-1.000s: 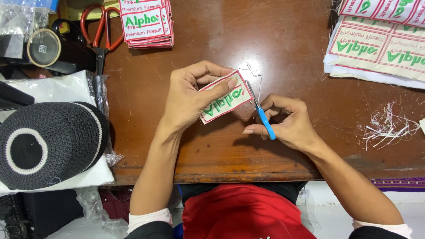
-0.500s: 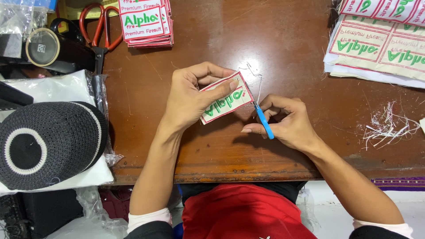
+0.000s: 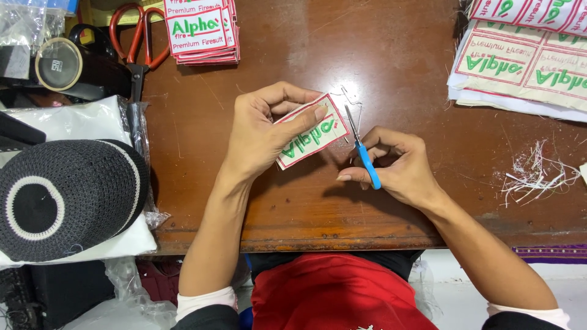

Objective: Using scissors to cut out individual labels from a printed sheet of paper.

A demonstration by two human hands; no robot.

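1. Embroidered patch (image 3: 310,132), cream with a red border and green lettering, sits tilted above the middle of the brown table (image 3: 391,73), pinched in the left hand (image 3: 263,131)
2. Small blue-handled snips (image 3: 361,145) in the right hand (image 3: 391,165) point toward 11 o'clock, tips at the patch's right edge among loose threads
3. Trimming cleanly seems to call for keeping the blades just outside the red border and the patch held taut
4. Left fingers curl closed on the patch, thumb on its face; right fingers wrap the snips' handle, blades nearly together
5. Stack of finished patches (image 3: 199,30) lies at 11 o'clock beside red scissors (image 3: 137,40); uncut sheets (image 3: 526,61) at 2 o'clock; thread scraps (image 3: 538,171) at 3 o'clock
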